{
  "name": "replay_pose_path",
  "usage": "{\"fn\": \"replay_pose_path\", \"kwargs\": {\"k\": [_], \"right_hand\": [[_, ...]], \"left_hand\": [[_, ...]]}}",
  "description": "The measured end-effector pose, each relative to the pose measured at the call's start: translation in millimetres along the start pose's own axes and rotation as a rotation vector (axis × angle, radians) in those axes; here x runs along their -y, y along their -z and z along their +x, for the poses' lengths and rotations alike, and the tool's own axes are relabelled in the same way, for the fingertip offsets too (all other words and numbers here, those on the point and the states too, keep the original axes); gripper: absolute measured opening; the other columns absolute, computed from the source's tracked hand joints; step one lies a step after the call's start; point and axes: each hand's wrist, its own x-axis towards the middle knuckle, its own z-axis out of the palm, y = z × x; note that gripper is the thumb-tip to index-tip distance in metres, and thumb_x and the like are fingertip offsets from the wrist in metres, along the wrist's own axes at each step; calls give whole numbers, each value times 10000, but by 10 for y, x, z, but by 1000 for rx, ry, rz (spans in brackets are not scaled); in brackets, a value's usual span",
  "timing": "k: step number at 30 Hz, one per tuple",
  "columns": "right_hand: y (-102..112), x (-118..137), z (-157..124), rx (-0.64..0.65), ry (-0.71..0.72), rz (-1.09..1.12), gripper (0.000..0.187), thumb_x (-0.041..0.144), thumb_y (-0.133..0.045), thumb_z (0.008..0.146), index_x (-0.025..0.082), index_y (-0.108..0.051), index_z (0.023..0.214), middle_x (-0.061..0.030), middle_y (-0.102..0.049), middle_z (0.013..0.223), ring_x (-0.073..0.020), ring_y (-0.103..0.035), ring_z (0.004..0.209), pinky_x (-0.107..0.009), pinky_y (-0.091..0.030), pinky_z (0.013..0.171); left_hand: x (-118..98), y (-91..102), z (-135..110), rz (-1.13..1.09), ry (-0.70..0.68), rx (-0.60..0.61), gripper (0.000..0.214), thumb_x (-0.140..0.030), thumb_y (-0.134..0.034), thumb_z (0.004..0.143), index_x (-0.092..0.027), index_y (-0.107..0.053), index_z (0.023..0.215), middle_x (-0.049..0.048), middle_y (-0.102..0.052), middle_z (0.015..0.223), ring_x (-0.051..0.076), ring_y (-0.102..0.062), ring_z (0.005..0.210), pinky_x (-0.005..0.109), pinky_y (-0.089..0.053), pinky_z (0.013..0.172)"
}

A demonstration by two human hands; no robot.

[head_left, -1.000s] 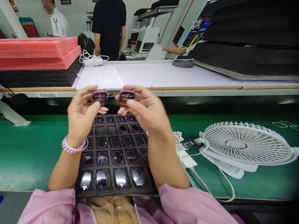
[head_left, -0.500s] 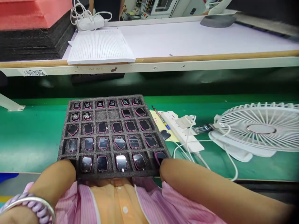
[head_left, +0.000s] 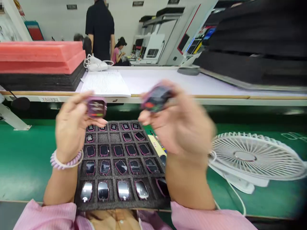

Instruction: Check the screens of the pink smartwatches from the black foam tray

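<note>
My left hand is closed on a smartwatch case with a purple frame, its lit screen facing me. In my right hand is another smartwatch case, gripped at its edges; motion blurs both it and the hand. Below the hands, a dark foam tray rests at the bench's front edge. Purple-framed watch cases fill most of its square compartments, the far-row ones with lit screens. Two compartments in the second row hold nothing. My forearms cover parts of the tray's left and right sides.
A white fan stands on the green bench at right. On the shelf are pink foam blocks, a paper pad and a cable bundle. Black trays are stacked at right. People are visible beyond.
Both hands have left the tray's near corners and risen above it, each now with a smartwatch case. The view has tilted upward, showing more of the room.
</note>
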Motion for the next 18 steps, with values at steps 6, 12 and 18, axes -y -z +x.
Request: {"fn": "replay_pose_path", "kwargs": {"k": [6,12,18], "right_hand": [[32,-540,230,38,-204,159,525,438,-915,797,202,-617,1159,-13,-728,912,-116,-666,594,-217,-553,542],[147,-940,286,-38,-311,93,454,367,-883,751,171,-608,1054,7,-703,732,-111,-623,480,-162,-451,425],[266,-1181,328,49,-493,138,474,131,-638,778,187,-552,1241,-27,-727,826,-180,-747,668,-231,-599,595]], "left_hand": [[404,-31,187,174,353,190,386,-361,-718,864,-147,-676,1183,28,-752,858,139,-726,575,227,-641,551],[711,39,219,366,433,266,390,-282,-781,760,-156,-615,1089,-12,-680,839,59,-596,500,174,-544,483],[994,281,384,438,567,420,598,-145,-760,729,-172,-500,1267,-10,-638,926,81,-621,609,225,-573,582]]}}
